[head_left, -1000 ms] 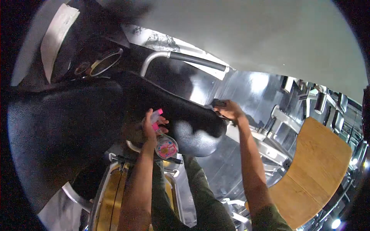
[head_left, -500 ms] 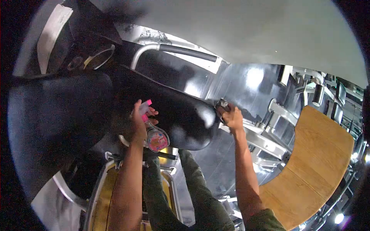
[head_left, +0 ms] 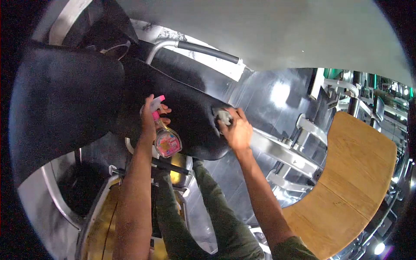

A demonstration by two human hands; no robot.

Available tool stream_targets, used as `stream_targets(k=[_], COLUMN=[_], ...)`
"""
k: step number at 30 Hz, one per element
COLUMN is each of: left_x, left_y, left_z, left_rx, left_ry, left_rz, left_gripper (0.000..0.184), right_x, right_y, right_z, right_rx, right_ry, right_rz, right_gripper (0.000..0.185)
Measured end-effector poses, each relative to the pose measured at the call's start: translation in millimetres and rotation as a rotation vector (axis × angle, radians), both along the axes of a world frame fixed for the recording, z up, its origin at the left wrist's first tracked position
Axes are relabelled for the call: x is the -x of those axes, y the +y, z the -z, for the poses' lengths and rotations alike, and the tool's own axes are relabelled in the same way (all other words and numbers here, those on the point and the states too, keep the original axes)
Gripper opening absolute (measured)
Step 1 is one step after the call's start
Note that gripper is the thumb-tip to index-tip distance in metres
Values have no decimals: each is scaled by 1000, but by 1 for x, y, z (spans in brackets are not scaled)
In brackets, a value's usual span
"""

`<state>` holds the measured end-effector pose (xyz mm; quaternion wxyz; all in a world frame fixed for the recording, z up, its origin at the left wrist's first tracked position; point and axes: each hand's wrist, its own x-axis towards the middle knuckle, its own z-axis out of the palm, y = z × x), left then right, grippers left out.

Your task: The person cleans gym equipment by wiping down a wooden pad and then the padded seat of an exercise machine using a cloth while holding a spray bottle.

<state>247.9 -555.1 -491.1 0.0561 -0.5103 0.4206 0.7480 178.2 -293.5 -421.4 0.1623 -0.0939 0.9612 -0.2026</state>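
My left hand (head_left: 152,116) is closed round the neck of a clear spray bottle (head_left: 168,143) with a pink collar, a pink nozzle tip and a pink label. It is held above the long black padded seat (head_left: 182,106). Near the seat's right end, my right hand (head_left: 236,129) presses a crumpled greyish cloth (head_left: 224,117) against the black surface. Part of the cloth is hidden under the fingers.
A black backrest pad (head_left: 73,95) adjoins the seat at left. Behind the seat runs a grey bar with a black grip (head_left: 210,51). A curved wooden board (head_left: 353,173) lies at right, beside a silver machine frame (head_left: 286,156). Yellow boards (head_left: 97,229) are below.
My right hand has moved left with the cloth, from the seat's far right edge onto its top. My left hand and the spray bottle have shifted slightly up and left in view.
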Motion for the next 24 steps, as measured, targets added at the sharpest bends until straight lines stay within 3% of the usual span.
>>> stream_targets(k=[5, 9, 13, 16, 17, 20, 24], left_x=[-5, -15, -37, -55, -61, -83, -100], left_y=[5, 9, 24, 29, 37, 46, 63], left_z=[0, -9, -8, -13, -20, -19, -28], left_rx=[61, 63, 127, 13, 27, 107, -44], left_ry=[64, 62, 150, 74, 110, 89, 47], left_rz=[7, 26, -10, 98, 48, 222, 44], left_gripper=[58, 57, 55, 62, 65, 66, 49], right_x=[-3, 7, -5, -26, -31, -33, -16], right_y=[26, -9, -31, -4, 12, 47, 29], right_z=[-2, 8, 11, 2, 2, -7, -4], right_rx=[-108, -53, -24, -4, -26, -98, -171], right_ry=[42, 71, 61, 54, 31, 20, 27], right_rz=[180, 95, -194, -215, -195, -128, -28], right_gripper=[32, 28, 33, 37, 40, 39, 35])
